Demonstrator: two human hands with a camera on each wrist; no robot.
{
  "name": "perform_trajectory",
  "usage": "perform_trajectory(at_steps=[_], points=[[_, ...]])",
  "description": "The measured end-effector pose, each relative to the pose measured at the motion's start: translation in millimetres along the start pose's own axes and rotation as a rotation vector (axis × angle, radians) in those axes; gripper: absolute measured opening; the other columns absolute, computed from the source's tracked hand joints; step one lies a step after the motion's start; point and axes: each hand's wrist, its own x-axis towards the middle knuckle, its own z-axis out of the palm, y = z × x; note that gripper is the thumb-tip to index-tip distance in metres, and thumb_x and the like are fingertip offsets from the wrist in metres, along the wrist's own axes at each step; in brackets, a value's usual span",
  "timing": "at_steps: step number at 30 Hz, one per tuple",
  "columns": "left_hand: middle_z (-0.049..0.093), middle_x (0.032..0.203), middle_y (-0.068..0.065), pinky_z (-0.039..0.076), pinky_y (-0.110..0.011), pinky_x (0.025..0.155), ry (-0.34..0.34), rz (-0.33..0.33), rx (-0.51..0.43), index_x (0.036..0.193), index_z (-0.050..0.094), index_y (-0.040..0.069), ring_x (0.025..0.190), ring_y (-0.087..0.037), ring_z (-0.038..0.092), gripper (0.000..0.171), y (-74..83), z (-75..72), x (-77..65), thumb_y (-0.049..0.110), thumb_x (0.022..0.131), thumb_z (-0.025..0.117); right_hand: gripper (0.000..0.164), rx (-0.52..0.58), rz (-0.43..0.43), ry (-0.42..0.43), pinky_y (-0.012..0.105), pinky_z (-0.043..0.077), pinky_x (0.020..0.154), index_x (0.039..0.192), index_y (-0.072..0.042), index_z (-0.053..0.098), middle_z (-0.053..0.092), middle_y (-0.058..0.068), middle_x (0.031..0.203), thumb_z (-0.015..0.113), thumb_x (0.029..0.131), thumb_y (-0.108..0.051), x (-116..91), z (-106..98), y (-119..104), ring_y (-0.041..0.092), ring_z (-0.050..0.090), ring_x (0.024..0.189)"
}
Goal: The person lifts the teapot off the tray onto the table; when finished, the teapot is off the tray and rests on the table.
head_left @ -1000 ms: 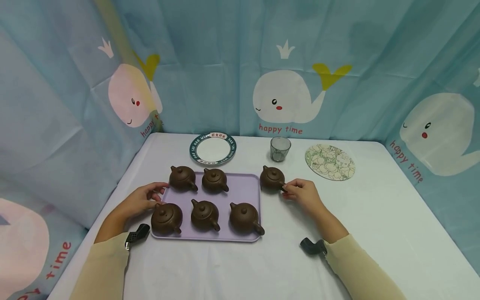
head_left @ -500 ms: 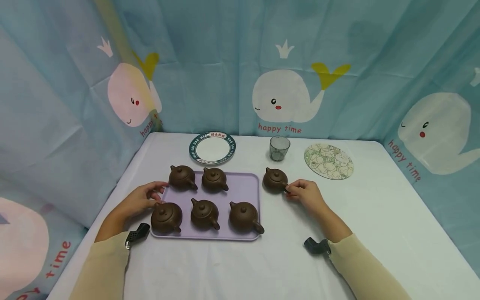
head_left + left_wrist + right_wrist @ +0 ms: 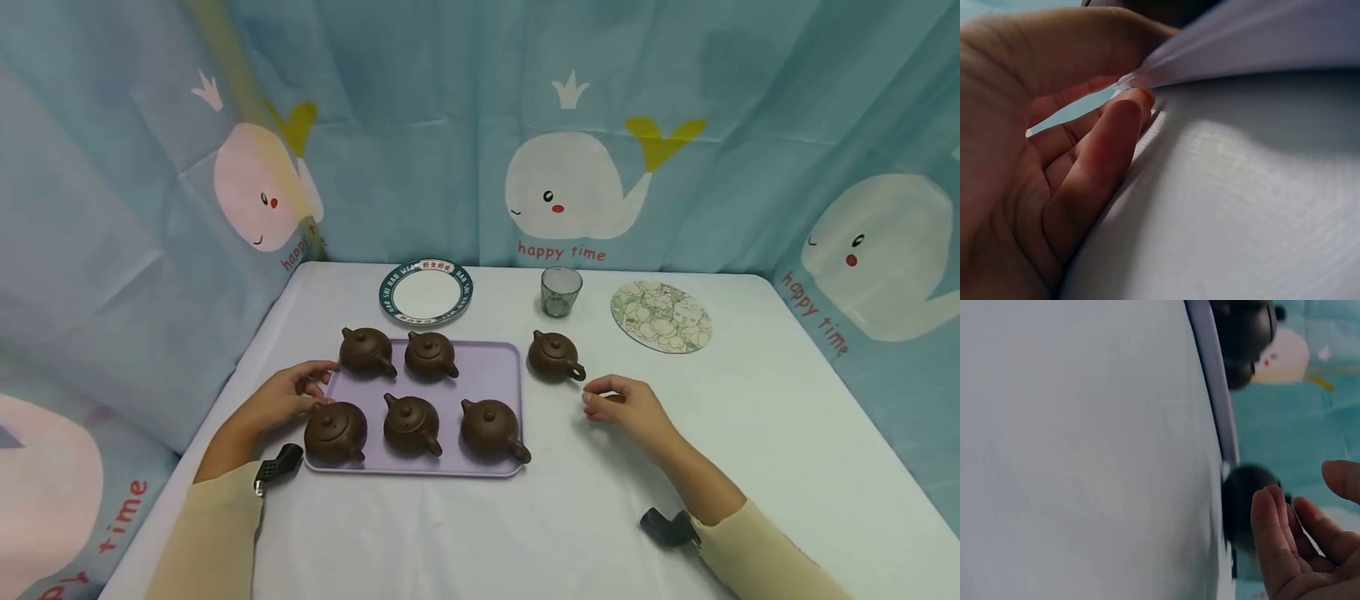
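Note:
A lavender tray (image 3: 491,371) bears several brown teapots, among them a front-left teapot (image 3: 335,433) and a back-left teapot (image 3: 366,352). My left hand (image 3: 279,400) holds the tray's left edge; in the left wrist view the thumb lies over the rim (image 3: 1222,50) and the fingertips (image 3: 1138,97) sit at its underside. Just off the tray's right side, a separate teapot (image 3: 552,356) stands upright on the table, handle toward my right hand (image 3: 630,410). That hand is apart from the handle, fingers loosely bent and holding nothing; in the right wrist view it overlaps the dark teapot (image 3: 1238,509).
Behind the tray lie a green-rimmed plate (image 3: 426,293) and a glass cup (image 3: 560,292). A round patterned mat (image 3: 662,317) is at the back right. A blue whale-print curtain (image 3: 420,183) encloses the white-covered table (image 3: 450,542) at the back and sides.
My right hand moved the separate teapot slightly right, away from the tray, then let go of its handle and drew back toward the right and front. The left hand stayed at the tray.

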Motion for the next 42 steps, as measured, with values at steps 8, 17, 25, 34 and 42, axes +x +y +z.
perform_trajectory(at_steps=[8, 17, 25, 34, 42], points=[[0.053, 0.117, -0.023, 0.045, -0.024, 0.067, -0.001, 0.000, -0.022, 0.139, 0.044, -0.007, 0.079, -0.021, 0.058, 0.062, -0.5, 0.6, 7.8, -0.013, 0.079, 0.059, 0.032, 0.027, -0.073, -0.207, 0.035, 0.054, 0.074, 0.111, 0.012, 0.061, 0.068, 0.022, 0.092, 0.068, 0.091, -0.013, -20.4, 45.9, -4.9, 0.036, 0.068, 0.083], [0.052, 0.117, -0.023, 0.046, -0.025, 0.067, 0.005, -0.019, -0.008, 0.138, 0.045, -0.006, 0.081, -0.023, 0.057, 0.063, -0.3, 0.9, 5.2, -0.013, 0.077, 0.061, 0.024, 0.005, -0.084, -0.343, 0.037, 0.054, 0.065, 0.105, 0.002, 0.065, 0.068, 0.015, 0.089, 0.068, 0.091, -0.018, -25.6, 74.4, -4.1, 0.030, 0.067, 0.069], [0.052, 0.115, -0.025, 0.046, -0.026, 0.064, 0.008, -0.011, -0.028, 0.136, 0.046, -0.009, 0.079, -0.018, 0.058, 0.061, -1.4, 2.2, 0.1, -0.012, 0.078, 0.064, 0.016, 0.101, -0.075, -0.440, 0.045, 0.055, 0.065, 0.100, 0.006, 0.064, 0.065, 0.021, 0.084, 0.066, 0.091, -0.007, -27.3, 84.0, -2.2, 0.031, 0.066, 0.070], [0.052, 0.114, -0.026, 0.046, -0.025, 0.063, 0.012, 0.006, -0.023, 0.136, 0.045, -0.011, 0.079, -0.015, 0.058, 0.060, 0.4, 2.0, 0.2, -0.011, 0.079, 0.067, 0.010, 0.025, -0.063, -0.373, 0.039, 0.055, 0.063, 0.095, 0.003, 0.064, 0.065, 0.014, 0.084, 0.066, 0.091, -0.006, -28.9, 93.9, -3.9, 0.028, 0.065, 0.071], [0.052, 0.115, -0.025, 0.047, -0.025, 0.066, 0.019, -0.002, -0.024, 0.136, 0.047, -0.008, 0.081, -0.016, 0.059, 0.060, -1.3, 0.6, 0.1, -0.010, 0.079, 0.066, 0.012, -0.069, -0.124, -0.346, 0.031, 0.053, 0.066, 0.092, -0.002, 0.064, 0.067, 0.008, 0.082, 0.069, 0.090, -0.012, -26.8, 88.9, -2.9, 0.022, 0.067, 0.073]])
